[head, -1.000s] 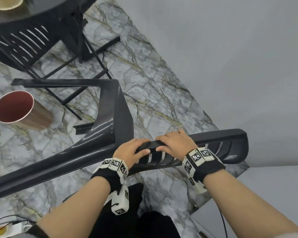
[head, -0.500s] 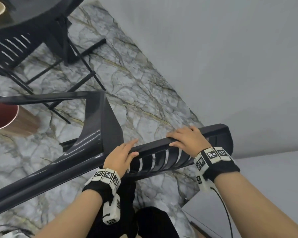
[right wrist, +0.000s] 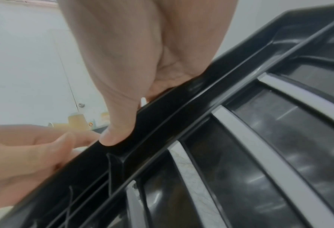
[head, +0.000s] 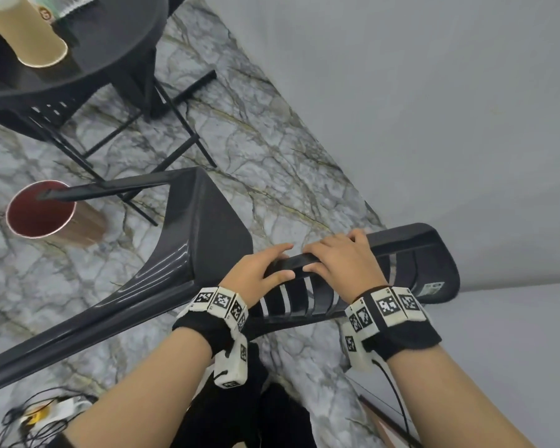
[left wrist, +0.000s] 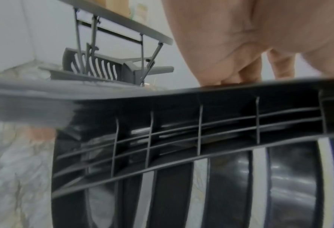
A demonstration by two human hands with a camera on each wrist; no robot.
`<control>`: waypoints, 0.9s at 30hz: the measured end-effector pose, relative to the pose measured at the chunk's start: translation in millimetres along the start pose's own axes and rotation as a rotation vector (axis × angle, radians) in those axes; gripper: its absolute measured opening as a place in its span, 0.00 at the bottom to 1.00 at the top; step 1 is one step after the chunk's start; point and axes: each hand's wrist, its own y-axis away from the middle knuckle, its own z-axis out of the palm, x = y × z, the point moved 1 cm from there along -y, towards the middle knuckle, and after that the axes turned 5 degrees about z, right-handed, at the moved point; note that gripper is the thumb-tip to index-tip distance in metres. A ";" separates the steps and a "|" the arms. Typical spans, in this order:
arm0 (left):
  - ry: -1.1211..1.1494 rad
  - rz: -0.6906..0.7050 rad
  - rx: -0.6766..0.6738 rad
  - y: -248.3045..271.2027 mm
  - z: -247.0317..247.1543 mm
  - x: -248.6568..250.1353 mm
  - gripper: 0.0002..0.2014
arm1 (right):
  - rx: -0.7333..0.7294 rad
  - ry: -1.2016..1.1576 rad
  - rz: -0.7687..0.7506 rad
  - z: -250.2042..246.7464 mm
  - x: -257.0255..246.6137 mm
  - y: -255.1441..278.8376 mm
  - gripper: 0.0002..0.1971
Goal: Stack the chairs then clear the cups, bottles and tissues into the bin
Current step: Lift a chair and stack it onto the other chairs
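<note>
A black plastic chair (head: 204, 231) hangs tilted over the marble floor, held by the top rail of its slatted backrest (head: 307, 295). My left hand (head: 262, 270) grips the rail, fingers over the top and thumb on the near side. My right hand (head: 340, 257) grips it just to the right, almost touching the left. In the left wrist view my fingers (left wrist: 250, 74) curl over the rail (left wrist: 201, 98). In the right wrist view my thumb (right wrist: 115, 131) presses the rail's edge (right wrist: 181, 108). A second black chair (head: 46, 111) sits under the table. A paper cup (head: 29, 37) lies on the table.
A copper bin (head: 41, 210) with a red inside stands on the floor at left; a chair leg (head: 104, 190) crosses its mouth in the head view. The round black table (head: 117, 50) is at top left. A grey wall (head: 434, 124) runs close on the right. Cables (head: 46, 412) lie bottom left.
My right hand has slid left along the rail, back beside my left hand. The chair has shifted, and its leg tip now lies across the bin's mouth in view.
</note>
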 end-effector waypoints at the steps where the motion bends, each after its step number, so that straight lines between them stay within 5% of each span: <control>1: -0.022 0.015 0.002 2.4 -4.2 4.7 0.27 | 0.000 0.009 0.003 -6.8 -5.4 2.5 0.17; 14: 0.035 0.022 0.170 28.0 4.8 16.7 0.16 | -0.165 -0.157 0.174 -56.3 1.8 24.9 0.15; 22: 0.136 -0.019 0.173 34.0 -8.0 14.8 0.15 | 0.061 -0.200 0.380 -82.2 53.3 58.3 0.20; 27: 0.127 -0.025 0.155 42.1 -2.6 16.1 0.16 | 0.128 -0.530 0.288 -68.9 73.8 67.3 0.15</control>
